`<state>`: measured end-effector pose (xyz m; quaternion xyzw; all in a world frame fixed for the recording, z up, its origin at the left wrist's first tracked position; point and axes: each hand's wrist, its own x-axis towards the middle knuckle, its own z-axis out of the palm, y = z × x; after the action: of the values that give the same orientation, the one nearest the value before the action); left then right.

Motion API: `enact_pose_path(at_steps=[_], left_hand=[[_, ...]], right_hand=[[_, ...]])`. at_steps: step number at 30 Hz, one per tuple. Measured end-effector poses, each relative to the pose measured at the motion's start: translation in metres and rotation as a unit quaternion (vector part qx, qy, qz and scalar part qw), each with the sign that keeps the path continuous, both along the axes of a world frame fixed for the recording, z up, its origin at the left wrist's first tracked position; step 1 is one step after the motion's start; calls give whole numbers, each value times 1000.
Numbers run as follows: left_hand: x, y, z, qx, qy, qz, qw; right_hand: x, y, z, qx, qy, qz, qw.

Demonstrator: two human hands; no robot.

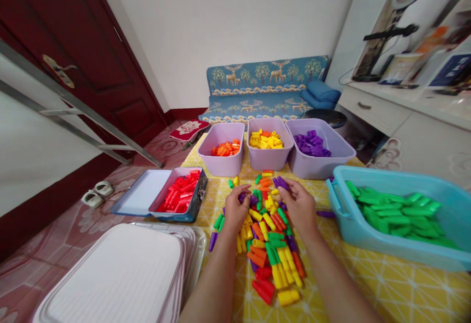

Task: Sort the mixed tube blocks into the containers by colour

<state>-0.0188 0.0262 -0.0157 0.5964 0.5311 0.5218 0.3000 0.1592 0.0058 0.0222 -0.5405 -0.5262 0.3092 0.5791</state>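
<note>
A heap of small coloured plastic tubes (270,244) lies on the yellow patterned tablecloth (368,288) in front of me. My left hand (235,210) rests on the heap's left side, fingers curled round a purple tube (242,197). My right hand (300,205) sits at the heap's far right and pinches purple tubes (281,183) between thumb and fingers. Behind the heap stand three lilac bins: one with orange tubes (222,149), one with yellow tubes (267,139), one with purple tubes (312,144).
A blue tub (405,244) of green tubes stands at the right. A box of red tubes (180,193) with its open lid sits at the left. Stacked white lids (117,274) lie near left. A sofa, a dark door and a white cabinet surround the table.
</note>
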Motion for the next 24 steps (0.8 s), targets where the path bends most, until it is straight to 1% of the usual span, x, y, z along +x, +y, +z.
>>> enact_pose_path(at_steps=[2, 4, 6, 8, 9, 10, 11, 14, 15, 17, 18, 20, 21, 22, 24], left_hand=[[0, 0, 0, 0, -6, -9, 1000], [1, 0, 0, -2, -5, -12, 1000], [1, -1, 1, -4, 3, -15, 1000], [1, -2, 1, -5, 16, -19, 1000], [1, -2, 1, -4, 22, -21, 1000], [1, -2, 1, -2, 28, -24, 999], [2, -2, 1, 0, 32, -27, 999], [1, -2, 0, 5, 38, -34, 999], [1, -2, -1, 5, 44, -35, 998], [1, -2, -2, 10, 66, -35, 997], [1, -2, -2, 13, 81, -34, 996], [1, -3, -2, 25, 107, -33, 993], [1, -3, -2, 31, 116, -35, 992], [1, -4, -2, 34, 124, -38, 991], [1, -5, 0, 30, 138, -41, 989]], right_hand=[[3, -2, 13, -19, 59, 22, 998], [6, -4, 27, 2, 114, 6, 993], [10, -7, 39, 63, 191, -50, 978], [15, -9, 46, 122, 268, -113, 949], [19, -10, 48, 136, 297, -131, 936], [23, -10, 49, 138, 312, -136, 930], [27, -10, 49, 133, 315, -132, 931], [34, -8, 48, 109, 284, -84, 949], [34, -7, 48, 96, 270, -68, 956], [34, -5, 47, 46, 224, -36, 973], [33, -4, 45, 15, 178, -13, 984], [34, -2, 38, -25, 23, 36, 999], [36, -2, 32, -28, -73, 55, 995], [38, -2, 25, -27, -170, 66, 983], [44, -3, 9, -32, -324, 71, 943]])
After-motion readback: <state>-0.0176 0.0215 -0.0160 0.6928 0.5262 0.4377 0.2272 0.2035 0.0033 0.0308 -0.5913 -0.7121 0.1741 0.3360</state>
